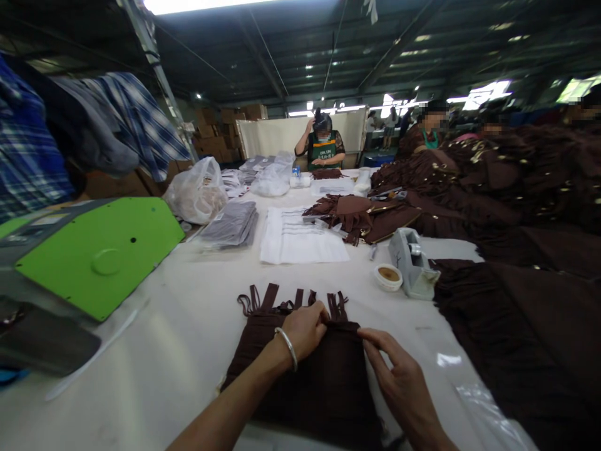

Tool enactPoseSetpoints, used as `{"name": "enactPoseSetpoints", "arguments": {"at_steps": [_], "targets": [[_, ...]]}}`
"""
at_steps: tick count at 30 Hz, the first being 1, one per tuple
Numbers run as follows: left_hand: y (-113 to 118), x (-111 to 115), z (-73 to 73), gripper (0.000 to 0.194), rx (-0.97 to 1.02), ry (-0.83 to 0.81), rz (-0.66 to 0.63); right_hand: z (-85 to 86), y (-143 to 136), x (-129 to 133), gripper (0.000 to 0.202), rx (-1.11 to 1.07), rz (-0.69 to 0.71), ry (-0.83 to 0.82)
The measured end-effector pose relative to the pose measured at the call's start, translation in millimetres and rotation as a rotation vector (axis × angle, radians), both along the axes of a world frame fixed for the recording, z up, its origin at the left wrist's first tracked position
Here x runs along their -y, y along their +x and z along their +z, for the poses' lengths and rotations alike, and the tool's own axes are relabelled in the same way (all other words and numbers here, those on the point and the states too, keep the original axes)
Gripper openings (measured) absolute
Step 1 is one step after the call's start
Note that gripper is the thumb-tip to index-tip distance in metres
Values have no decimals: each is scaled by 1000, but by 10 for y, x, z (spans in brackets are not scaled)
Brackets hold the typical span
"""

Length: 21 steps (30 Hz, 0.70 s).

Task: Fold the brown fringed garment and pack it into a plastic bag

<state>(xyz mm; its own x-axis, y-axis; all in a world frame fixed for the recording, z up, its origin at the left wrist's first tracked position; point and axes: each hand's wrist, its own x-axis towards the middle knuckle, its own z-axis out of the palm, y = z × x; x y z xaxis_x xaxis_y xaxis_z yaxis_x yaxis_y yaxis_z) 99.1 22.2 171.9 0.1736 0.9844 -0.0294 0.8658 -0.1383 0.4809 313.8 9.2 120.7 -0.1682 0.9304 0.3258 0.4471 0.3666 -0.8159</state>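
A dark brown folded fabric piece [319, 394] lies flat on the white table in front of me. Several loose strips and loops [270, 297] stick out past its far edge. My left hand [303, 332], with a silver bangle at the wrist, has its fingers curled closed on the fabric's far edge, near the middle. At the far right corner of the same edge, my right hand [399, 369] pinches the cloth between thumb and fingertips. The left hand's fingertips are partly hidden.
A green-sided machine [103, 250] stands left. Ahead lie grey packets [230, 224] and white sheets [303, 244]. A grey tape dispenser [413, 263] and small round tub [389, 277] sit right, beside heaped brown fabric goods [507, 181]. A co-worker [323, 147] sits opposite.
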Motion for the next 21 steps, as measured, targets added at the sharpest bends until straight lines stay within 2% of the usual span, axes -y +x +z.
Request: {"name": "enactPoseSetpoints", "arguments": {"at_steps": [3,5,9,11,12,16,18,21], "targets": [[-51,83,-49,18,-43,84,26,-74,-98,16,37,45,14,-2],[-87,137,-72,21,-68,125,36,-132,-219,61,41,111,79,25],[-183,264,-104,22,-99,168,58,-172,-469,191,49,321,344,260],[-223,330,-108,19,-95,189,64,-127,-505,218,49,352,409,356],[-234,353,-106,17,-90,198,61,-94,-489,209,46,333,383,372],[-202,335,-107,10,-65,224,13,24,-283,24,23,228,139,345],[-153,262,-126,9,-52,228,-13,40,-192,-109,20,283,112,342],[-70,133,-175,9,-35,211,-32,6,-175,-265,19,456,140,320]]}}
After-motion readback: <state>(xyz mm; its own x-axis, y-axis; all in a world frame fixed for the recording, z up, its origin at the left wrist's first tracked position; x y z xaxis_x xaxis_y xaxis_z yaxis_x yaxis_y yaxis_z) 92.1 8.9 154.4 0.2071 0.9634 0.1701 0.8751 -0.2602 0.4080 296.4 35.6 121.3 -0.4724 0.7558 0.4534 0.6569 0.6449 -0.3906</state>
